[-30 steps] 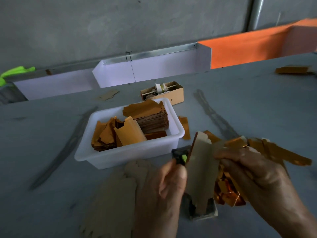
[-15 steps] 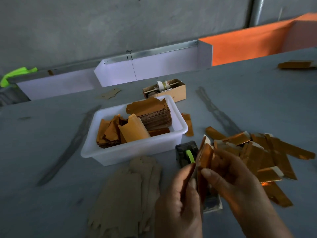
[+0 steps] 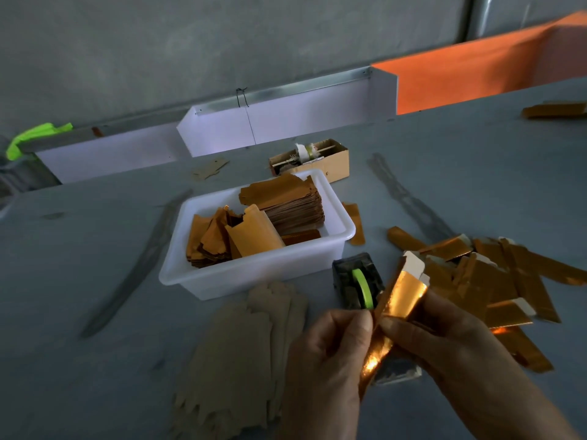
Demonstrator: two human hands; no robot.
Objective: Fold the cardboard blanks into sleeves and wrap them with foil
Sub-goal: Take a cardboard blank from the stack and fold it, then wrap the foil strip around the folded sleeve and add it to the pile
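foil [image 3: 401,296] face now turned up between hands.

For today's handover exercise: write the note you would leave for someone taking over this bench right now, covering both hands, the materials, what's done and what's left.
Left hand and right hand both pinch one foil-covered sleeve, held above the tape dispenser.
Plain cardboard blanks lie fanned on the table, left of the hands.
Foil pieces sit in the white tub.
Done: a pile of wrapped sleeves to the right.
Left: finish this sleeve, then fold and wrap the remaining blanks.
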